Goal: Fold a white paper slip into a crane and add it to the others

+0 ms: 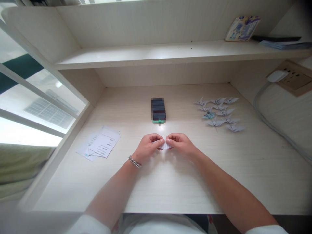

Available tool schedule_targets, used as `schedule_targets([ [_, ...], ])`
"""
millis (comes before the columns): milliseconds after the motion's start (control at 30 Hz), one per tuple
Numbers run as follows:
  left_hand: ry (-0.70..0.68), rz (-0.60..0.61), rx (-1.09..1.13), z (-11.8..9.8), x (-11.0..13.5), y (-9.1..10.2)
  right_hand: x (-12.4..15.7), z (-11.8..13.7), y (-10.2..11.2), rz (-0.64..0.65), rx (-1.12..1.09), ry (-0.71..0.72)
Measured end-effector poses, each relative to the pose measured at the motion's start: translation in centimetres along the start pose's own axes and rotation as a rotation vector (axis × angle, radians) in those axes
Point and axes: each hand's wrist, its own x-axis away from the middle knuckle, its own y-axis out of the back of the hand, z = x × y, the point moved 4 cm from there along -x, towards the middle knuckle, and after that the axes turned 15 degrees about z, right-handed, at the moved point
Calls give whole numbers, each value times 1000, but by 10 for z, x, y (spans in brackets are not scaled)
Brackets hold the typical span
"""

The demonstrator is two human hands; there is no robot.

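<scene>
Between my fingertips is a small folded piece of white paper [165,146], held low over the middle of the desk. My left hand [151,145], with a chain bracelet at its wrist, pinches the paper's left side between thumb and fingers. On the other side my right hand [180,144] grips it in the same way, the two thumbs almost meeting. Most of the paper is covered by my fingers, so its exact folded shape cannot be made out. Just beyond my hands lies a phone [158,110] with a green edge, its screen blurred out.
Several folded paper cranes [215,123] stand at the right, one of them bluish [209,115]. Printed paper slips [104,142] lie overlapping at the left. A shelf [146,58] spans the back. Along the right wall, a cable [270,125] runs from a plug in the socket panel [296,78].
</scene>
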Motion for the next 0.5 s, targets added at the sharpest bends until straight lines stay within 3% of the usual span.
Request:
schedule_targets([
  [300, 11, -24, 23, 1, 1, 4, 1, 1, -1, 52, -125, -10],
  [500, 26, -27, 13, 3, 0, 5, 0, -1, 4, -16, -15, 19],
])
